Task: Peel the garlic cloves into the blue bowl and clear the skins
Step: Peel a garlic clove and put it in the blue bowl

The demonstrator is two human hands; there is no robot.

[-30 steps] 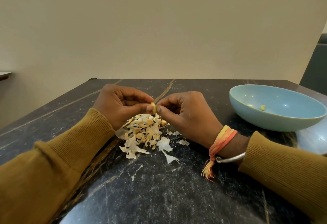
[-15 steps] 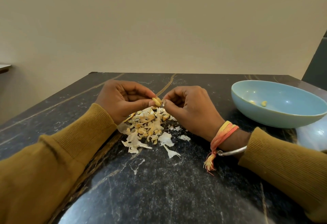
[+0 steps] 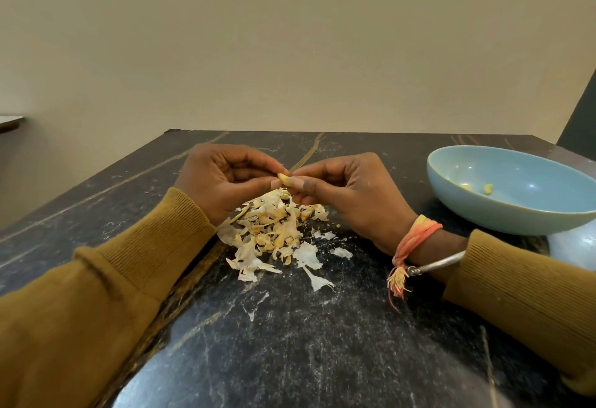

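Note:
A small pale garlic clove (image 3: 283, 178) sits between the fingertips of both hands above the middle of the table. My left hand (image 3: 222, 182) pinches it from the left and my right hand (image 3: 345, 191) pinches it from the right, fingers curled. Directly below lies a heap of white and tan garlic skins (image 3: 274, 230), with loose flakes (image 3: 317, 280) spread toward me. The blue bowl (image 3: 516, 214) stands at the right and holds two peeled cloves (image 3: 488, 188).
The table is black marble (image 3: 290, 343) with pale veins; its far edge meets a beige wall. A pale round object (image 3: 577, 246) lies under the bowl's right side. A dark panel rises at the far right.
Both hands have lifted a little off the skin heap while keeping hold of the clove. The clove has turned between the fingertips.

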